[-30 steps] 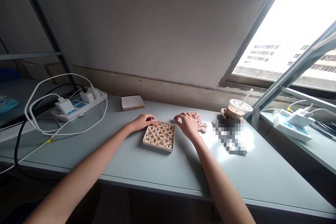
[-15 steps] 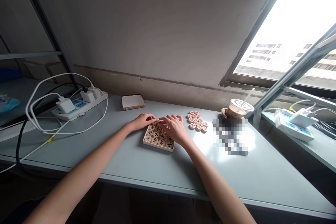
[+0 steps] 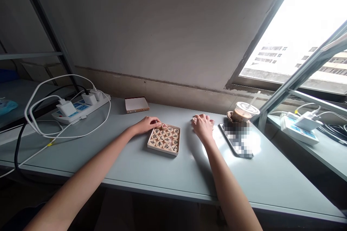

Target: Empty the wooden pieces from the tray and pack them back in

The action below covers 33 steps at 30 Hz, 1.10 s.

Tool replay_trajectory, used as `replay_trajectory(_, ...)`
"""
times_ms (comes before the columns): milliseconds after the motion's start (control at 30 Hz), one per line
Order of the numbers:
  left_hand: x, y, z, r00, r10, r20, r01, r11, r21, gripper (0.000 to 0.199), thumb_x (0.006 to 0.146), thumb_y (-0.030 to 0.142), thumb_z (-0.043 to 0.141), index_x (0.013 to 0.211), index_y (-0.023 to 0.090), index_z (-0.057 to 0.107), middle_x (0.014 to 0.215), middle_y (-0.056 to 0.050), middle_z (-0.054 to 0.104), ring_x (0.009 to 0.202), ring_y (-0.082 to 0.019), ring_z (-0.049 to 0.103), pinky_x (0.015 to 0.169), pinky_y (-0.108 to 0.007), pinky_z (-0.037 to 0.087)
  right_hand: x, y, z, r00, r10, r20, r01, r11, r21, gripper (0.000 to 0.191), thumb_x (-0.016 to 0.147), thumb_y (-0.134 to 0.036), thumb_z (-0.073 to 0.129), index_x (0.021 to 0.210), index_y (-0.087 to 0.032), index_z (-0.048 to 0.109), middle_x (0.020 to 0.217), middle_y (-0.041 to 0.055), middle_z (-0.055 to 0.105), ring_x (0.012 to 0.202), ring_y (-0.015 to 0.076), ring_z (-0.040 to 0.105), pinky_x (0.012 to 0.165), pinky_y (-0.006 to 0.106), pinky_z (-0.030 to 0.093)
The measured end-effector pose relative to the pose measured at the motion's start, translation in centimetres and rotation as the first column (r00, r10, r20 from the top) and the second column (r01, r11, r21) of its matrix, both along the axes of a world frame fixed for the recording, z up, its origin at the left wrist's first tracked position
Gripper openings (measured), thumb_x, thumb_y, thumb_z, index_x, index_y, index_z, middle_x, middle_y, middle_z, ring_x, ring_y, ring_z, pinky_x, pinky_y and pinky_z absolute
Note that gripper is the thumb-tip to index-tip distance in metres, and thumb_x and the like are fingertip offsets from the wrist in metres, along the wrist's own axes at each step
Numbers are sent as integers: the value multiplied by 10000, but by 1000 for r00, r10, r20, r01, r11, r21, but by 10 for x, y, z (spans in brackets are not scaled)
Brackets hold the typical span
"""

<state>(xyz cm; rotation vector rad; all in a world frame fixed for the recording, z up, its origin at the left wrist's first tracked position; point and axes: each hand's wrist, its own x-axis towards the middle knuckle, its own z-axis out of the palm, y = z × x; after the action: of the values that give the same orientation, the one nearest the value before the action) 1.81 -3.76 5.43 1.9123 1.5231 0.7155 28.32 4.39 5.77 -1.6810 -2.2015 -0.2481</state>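
Observation:
Round wooden pieces with black characters fill a shallow open box (image 3: 163,151) on the desk. One piece with a red character (image 3: 164,126) lies on top at the box's back edge. My left hand (image 3: 146,125) rests at the box's back left corner, its fingers closed around something I cannot make out. My right hand (image 3: 203,126) lies over the group of loose pieces right of the box, fingers spread and bent downward. It covers most of them; one loose piece (image 3: 194,120) shows at its left.
An open box lid (image 3: 137,105) lies behind on the grey desk (image 3: 130,166). To the right are a phone (image 3: 235,140) and a cup with a straw (image 3: 244,111). A power strip (image 3: 81,109) with looping cables is at the left.
My right hand has moved right, from above the box to the loose pieces, uncovering the box and the red-marked piece. My left hand has stayed at the box's corner.

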Motion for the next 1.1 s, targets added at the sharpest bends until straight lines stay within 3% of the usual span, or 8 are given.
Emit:
replay_trajectory(100,-3,-1,3,1000,-30,-5,30,999,-39,481,741,576,504,1027,203,609,876,-42,640,791,-195,572,659,-247,395,11,6,-2,995,-81,50,84,995,-60,235,804,-245,458,885,-210,676,1028,124,598,951,280,454,776,419,258)
replay_trajectory(233,-6,0,5,997,-75,-27,74,996,-59,492,704,544,569,1062,207,594,806,-30,601,738,-181,546,613,-241,377,10,4,-2,997,-51,53,53,997,-48,253,790,-235,482,974,-251,656,1031,109,608,938,264,453,770,408,254)
replay_trajectory(467,-6,0,4,996,-83,-16,82,995,-53,489,692,529,585,1062,210,595,794,-23,597,711,-177,531,607,-249,369,4,5,-10,999,-5,43,6,1000,-10,296,782,-292,519,1057,-214,595,1130,123,552,1025,282,410,813,428,249)
replay_trajectory(633,-6,0,3,996,-90,3,90,994,-60,483,694,511,593,1064,201,589,805,-29,595,737,-183,533,610,-246,370,2,6,-15,996,83,39,-84,996,21,211,831,-247,451,916,-200,638,1068,117,569,1001,269,408,830,429,236)
replay_trajectory(767,-6,0,4,996,-94,-8,94,994,-63,478,696,505,596,1063,200,587,779,-21,582,712,-174,523,600,-243,357,-2,2,-7,986,162,-48,-163,987,-13,225,828,-362,486,814,-222,661,976,87,582,985,266,420,833,416,249)
replay_trajectory(833,-6,0,4,995,-95,-10,94,994,-61,465,704,495,592,1064,200,585,779,-20,579,710,-172,521,599,-242,352,-6,-4,1,952,275,-137,-285,957,-60,261,809,-460,504,827,-252,661,968,66,582,972,255,435,829,391,274)
replay_trajectory(967,-5,-2,6,995,-96,-14,95,993,-67,450,714,480,585,1069,203,580,800,-22,588,717,-172,524,597,-239,349,-17,-22,16,817,533,-219,-564,817,-118,274,799,-510,519,900,-285,640,962,36,585,940,213,472,817,340,314)
replay_trajectory(1100,-5,-1,6,995,-99,-19,97,993,-70,451,717,480,582,1074,205,576,794,-19,592,713,-171,524,597,-239,351,-28,-35,20,782,595,-189,-622,768,-156,230,807,-463,541,905,-275,630,906,26,610,892,194,497,829,350,307)
